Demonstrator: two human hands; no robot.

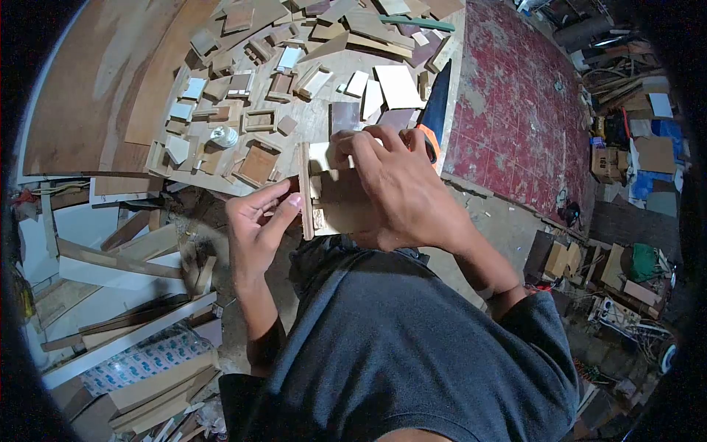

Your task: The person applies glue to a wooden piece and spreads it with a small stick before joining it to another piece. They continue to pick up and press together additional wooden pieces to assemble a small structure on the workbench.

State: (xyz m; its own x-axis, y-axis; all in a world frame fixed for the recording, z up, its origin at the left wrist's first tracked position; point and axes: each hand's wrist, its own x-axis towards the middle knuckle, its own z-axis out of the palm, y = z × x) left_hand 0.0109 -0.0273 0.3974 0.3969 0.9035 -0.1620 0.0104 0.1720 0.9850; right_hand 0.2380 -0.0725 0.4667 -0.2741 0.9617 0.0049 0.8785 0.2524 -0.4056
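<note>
In front of my torso is a small wooden panel [342,202] with an upright strip [306,191] along its left edge and small blocks beside that strip. My left hand [255,225] pinches the strip from the left, thumb and fingers closed on it. My right hand [405,184] reaches over the panel's right side, its fingers bent around the far edge; its fingertips are partly hidden. Just beyond the right hand lies a handsaw with a dark blade [437,92] and an orange handle [429,141].
A worktable [213,178] holds many small wooden box pieces, including an open frame [259,120], a white sheet [398,87] and a white-and-clear container [223,136]. Offcuts [121,258] pile up at left. Red flooring [508,110] and stacked clutter lie at right.
</note>
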